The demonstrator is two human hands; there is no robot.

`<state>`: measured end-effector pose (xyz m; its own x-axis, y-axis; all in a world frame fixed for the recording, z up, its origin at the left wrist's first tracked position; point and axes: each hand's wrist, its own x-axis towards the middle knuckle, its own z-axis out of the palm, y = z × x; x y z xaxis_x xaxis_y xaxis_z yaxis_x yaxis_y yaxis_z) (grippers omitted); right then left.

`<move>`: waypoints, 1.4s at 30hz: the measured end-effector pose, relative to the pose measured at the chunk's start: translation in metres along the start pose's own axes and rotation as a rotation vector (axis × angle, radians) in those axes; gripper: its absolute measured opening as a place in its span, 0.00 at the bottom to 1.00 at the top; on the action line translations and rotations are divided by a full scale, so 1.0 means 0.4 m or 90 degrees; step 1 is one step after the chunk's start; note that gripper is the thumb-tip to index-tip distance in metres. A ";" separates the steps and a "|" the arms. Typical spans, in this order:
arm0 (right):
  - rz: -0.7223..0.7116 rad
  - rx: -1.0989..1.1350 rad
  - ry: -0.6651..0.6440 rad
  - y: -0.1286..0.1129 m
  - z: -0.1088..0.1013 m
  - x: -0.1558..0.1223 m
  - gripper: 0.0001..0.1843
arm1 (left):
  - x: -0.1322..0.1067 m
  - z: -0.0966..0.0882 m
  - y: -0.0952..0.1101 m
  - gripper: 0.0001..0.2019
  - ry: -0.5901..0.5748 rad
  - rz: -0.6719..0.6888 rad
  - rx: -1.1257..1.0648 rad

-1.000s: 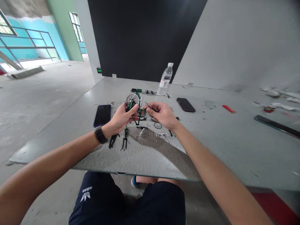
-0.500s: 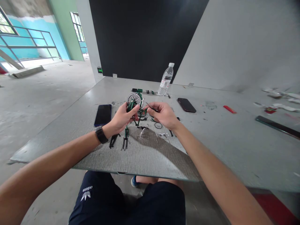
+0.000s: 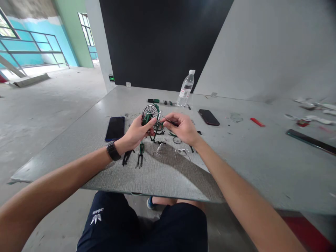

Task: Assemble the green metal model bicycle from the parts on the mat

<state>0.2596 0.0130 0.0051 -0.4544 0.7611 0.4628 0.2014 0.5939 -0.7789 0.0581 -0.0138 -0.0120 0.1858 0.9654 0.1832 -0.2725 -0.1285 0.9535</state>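
Observation:
My left hand (image 3: 136,132) is closed around a small green model bicycle frame (image 3: 151,122) with a spoked wheel (image 3: 150,111) on top, held just above the grey table (image 3: 236,161). My right hand (image 3: 181,128) pinches a thin dark tool (image 3: 168,120) whose tip points at the frame beside the wheel. Loose parts lie under my hands: a green fork (image 3: 141,154), a black piece (image 3: 127,157), a small black ring (image 3: 177,140) and several tiny bits. A black watch (image 3: 112,151) sits on my left wrist.
A dark phone (image 3: 115,128) lies left of my hands, another phone (image 3: 208,117) to the right. A water bottle (image 3: 185,89) stands at the back. A red object (image 3: 256,122) and a long dark bar (image 3: 311,141) lie far right. My knees show below the table edge.
My right hand has shifted slightly left, bringing the thin tool closer to the wheel. The left hand keeps the frame almost still.

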 end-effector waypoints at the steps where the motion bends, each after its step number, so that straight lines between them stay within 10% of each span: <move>1: -0.002 -0.004 0.001 0.001 0.000 0.000 0.17 | 0.000 0.000 0.000 0.14 0.002 0.000 0.002; 42: 0.076 -0.155 0.048 -0.002 0.003 -0.006 0.24 | -0.002 0.002 0.020 0.12 0.030 -0.047 -0.096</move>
<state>0.2595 0.0103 0.0040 -0.3516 0.8410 0.4111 0.4557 0.5374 -0.7096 0.0564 -0.0159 -0.0043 0.1667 0.9811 0.0983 -0.3986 -0.0241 0.9168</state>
